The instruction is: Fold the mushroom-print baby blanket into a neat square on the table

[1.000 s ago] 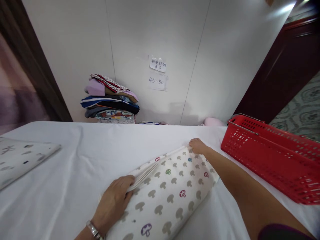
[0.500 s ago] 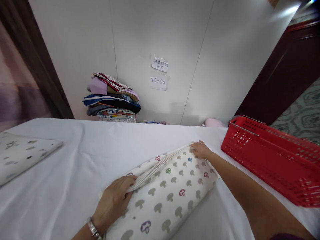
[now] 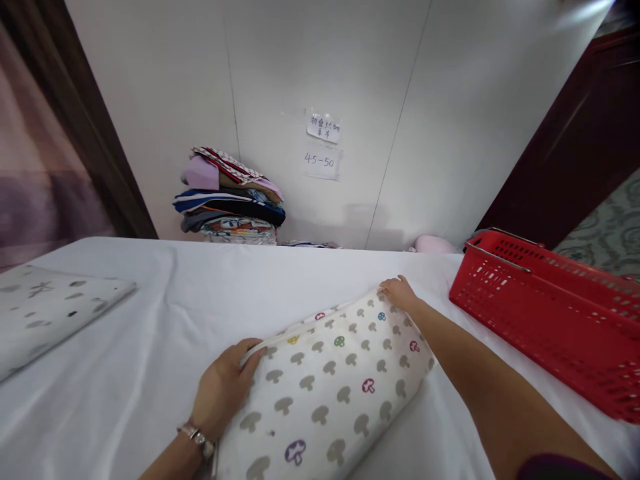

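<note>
Folded mushroom-print cloth (image 3: 330, 373), held at two points

Soft, matt fabric, folded in layers into a long, flattened block with a rounded near-right edge. It is laid at near centre on a smooth white table cover (image 3: 200, 287), which is lightly creased at left. A red basket (image 3: 540, 320) of perforated plastic, fitted with thin metal handles, is set at right. A second folded cloth (image 3: 55, 310), flat and sharp-edged, is placed at far left. The main piece is printed on white with rows of grey mushrooms, interspersed with single motifs in purple, red, green, blue and yellow; a small dark spot is seen towards the near end. Its long axis is directed diagonally, from near left to far right. The far long edge is pinched at its left end by the left hand (image 3: 227, 383), thumb uppermost, and gripped narrowly at its right end by the right hand (image 3: 399, 294).
</note>
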